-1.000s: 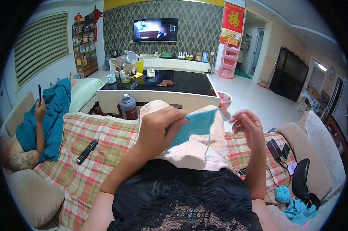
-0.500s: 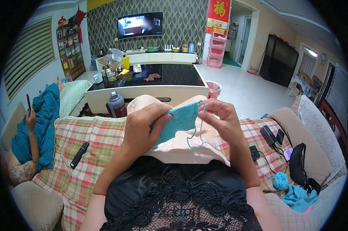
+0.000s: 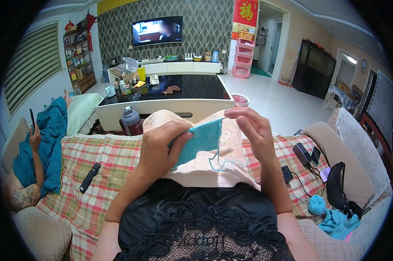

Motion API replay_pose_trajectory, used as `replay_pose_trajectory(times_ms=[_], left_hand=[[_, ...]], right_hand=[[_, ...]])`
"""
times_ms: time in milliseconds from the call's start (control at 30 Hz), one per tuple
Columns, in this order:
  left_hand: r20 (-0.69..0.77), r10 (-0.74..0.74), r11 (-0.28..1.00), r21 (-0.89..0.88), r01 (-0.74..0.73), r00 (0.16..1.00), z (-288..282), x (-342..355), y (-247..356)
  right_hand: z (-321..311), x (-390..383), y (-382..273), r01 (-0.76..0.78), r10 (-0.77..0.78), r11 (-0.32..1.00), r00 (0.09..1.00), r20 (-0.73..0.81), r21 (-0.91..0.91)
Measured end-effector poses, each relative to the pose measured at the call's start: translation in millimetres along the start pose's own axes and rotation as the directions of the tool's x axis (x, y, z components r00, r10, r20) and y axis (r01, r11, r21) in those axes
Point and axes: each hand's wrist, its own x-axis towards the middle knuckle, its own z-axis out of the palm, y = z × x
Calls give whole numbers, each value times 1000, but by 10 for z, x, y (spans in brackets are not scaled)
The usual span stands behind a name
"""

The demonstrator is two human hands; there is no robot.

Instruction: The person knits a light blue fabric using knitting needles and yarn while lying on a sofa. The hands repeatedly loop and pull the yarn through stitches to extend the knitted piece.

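Observation:
A turquoise piece of knitting (image 3: pixel 204 140) hangs over my lap, its stitches along the upper edge. My left hand (image 3: pixel 161 145) is closed on the left part of it, thumb on the front. On the other side my right hand (image 3: pixel 252 128) pinches the end of a thin knitting needle (image 3: pixel 224 117) at the top right corner; the rest of the needle is mostly hidden. A loose strand of turquoise yarn (image 3: pixel 210 162) dangles from the right edge onto the pale towel-like cloth (image 3: pixel 231 141) over my legs.
At right lie a yarn ball (image 3: pixel 316 204), turquoise fabric (image 3: pixel 339 224), a black box (image 3: pixel 301 154) and cables. A remote control (image 3: pixel 90 177) rests at left, near another person's arm (image 3: pixel 37 156) holding a phone. Ahead stand a flask (image 3: pixel 131 120) and a black-topped coffee table (image 3: pixel 196 87).
My right hand has moved slightly up and right, with its fingers more extended. The yarn that looped by its fingers now hangs lower along the knitting's edge.

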Motion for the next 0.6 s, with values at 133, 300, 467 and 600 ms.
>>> replay_pose_trajectory(times_ms=[133,300,467,600], left_hand=[[0,28,999,27,-28,1000,5,9,1],[7,33,998,43,-34,999,-6,17,29],[-1,30,999,10,-30,1000,17,18,17],[-5,28,999,27,-28,1000,14,18,28]], right_hand=[[76,-21,-100,15,-5,995,995,-100,102],[149,-21,-75,-22,42,984,993,-112,175],[191,-42,-125,-66,76,980,996,-46,189],[207,-50,-91,-117,119,962,993,10,248]])
